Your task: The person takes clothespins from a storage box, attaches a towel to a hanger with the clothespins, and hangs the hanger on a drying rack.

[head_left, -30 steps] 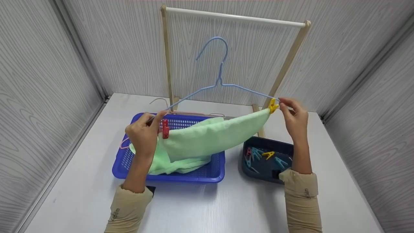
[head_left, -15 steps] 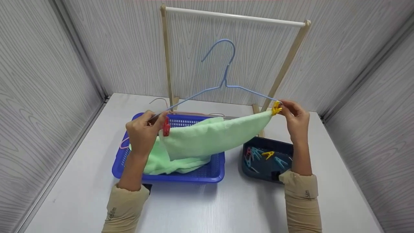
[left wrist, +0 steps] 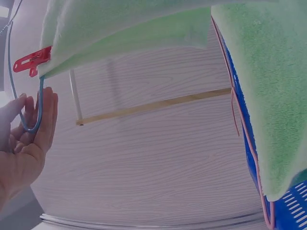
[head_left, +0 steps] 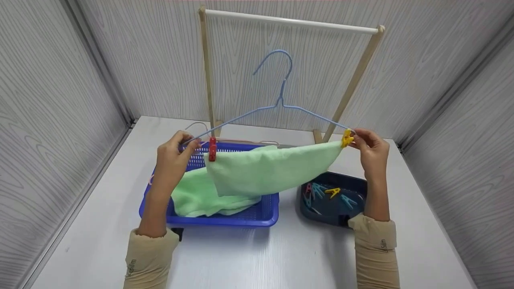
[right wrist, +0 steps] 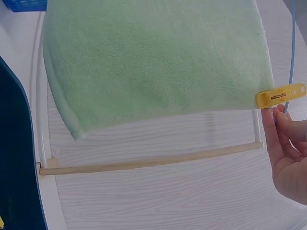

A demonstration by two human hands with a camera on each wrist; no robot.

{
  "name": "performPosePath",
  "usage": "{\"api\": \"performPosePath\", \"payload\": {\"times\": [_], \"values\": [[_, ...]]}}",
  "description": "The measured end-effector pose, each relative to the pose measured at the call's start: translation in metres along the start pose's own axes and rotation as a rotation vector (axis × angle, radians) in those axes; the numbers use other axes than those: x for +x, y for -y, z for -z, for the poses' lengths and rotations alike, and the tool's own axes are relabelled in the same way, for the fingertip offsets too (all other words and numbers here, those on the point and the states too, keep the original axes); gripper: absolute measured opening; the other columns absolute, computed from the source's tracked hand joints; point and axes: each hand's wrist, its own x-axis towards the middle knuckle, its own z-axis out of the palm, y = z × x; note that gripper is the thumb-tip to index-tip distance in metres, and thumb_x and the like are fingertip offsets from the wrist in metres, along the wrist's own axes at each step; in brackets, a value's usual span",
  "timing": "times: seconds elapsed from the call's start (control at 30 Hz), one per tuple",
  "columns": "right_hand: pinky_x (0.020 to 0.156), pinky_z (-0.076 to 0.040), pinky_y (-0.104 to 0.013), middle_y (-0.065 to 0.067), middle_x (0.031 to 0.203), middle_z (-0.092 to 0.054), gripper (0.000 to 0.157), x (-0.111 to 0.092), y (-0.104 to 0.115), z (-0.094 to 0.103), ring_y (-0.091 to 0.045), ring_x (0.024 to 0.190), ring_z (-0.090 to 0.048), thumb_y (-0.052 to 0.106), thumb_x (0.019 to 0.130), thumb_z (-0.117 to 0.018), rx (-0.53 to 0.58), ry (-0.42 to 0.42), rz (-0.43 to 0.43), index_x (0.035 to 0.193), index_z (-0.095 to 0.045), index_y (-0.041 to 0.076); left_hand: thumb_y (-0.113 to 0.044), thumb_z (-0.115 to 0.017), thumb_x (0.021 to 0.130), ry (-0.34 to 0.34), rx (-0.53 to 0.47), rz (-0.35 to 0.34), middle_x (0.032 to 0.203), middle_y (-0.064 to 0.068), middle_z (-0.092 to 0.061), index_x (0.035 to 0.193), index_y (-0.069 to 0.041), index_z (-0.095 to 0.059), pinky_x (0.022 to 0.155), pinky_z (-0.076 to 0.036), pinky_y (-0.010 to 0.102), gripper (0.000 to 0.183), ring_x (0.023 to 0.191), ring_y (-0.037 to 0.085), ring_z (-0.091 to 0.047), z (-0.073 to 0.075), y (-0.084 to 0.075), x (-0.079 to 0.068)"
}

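A blue wire hanger [head_left: 257, 110] is held up between both hands, its hook pointing up. A light green towel [head_left: 273, 172] hangs folded over its lower bar. The red clothespin [head_left: 212, 149] clips the towel near the left end, and a yellow clothespin [head_left: 347, 138] clips it at the right end. My left hand [head_left: 172, 156] pinches the hanger's left corner between thumb and fingers; the left wrist view shows the rounded wire end inside that hand [left wrist: 29, 139]. My right hand [head_left: 371, 150] pinches the right corner, fingertips right beside the yellow clothespin [right wrist: 280, 96].
Below the towel stands a blue basket [head_left: 249, 222] with another green towel [head_left: 209, 196] and a pink hanger [head_left: 237, 140] at its back. To the right, a dark tray [head_left: 329, 220] holds several clothespins. Behind rises a wooden rack with a white rod [head_left: 293, 21].
The hanger and towel have shifted slightly right. My left hand has slid outward to the hanger's left end, away from the red clothespin. My right hand has moved a little right and down.
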Motion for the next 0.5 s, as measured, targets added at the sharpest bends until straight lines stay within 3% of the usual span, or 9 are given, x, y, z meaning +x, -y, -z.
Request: {"api": "performPosePath", "payload": {"times": [0.23, 0.5], "values": [[0.07, -0.051, -0.026, -0.015, 0.092, -0.063, 0.016, 0.002, -0.018, 0.002, -0.017, 0.082, -0.063, -0.005, 0.087, -0.057, 0.044, -0.006, -0.025, 0.099, -0.061, -0.015, -0.021, -0.063, 0.088, -0.105, -0.13, 0.18, 0.09, 0.012, -0.067, 0.096, 0.002, -0.061, 0.078, -0.048, 0.027, 0.025, 0.085, 0.016, -0.063, -0.003, 0.007, 0.002], [0.069, -0.051, -0.026, -0.014, 0.093, -0.063, 0.019, 0.001, -0.03, 0.005, -0.02, 0.083, -0.063, -0.001, 0.087, -0.059, 0.077, -0.045, -0.042, 0.1, -0.061, -0.014, -0.01, -0.06, 0.089, -0.299, -0.612, 0.187, 0.09, 0.013, -0.066, 0.1, 0.009, -0.06, 0.076, -0.05, 0.031, 0.022, 0.085, 0.022, -0.064, -0.018, 0.013, 0.005]]}}
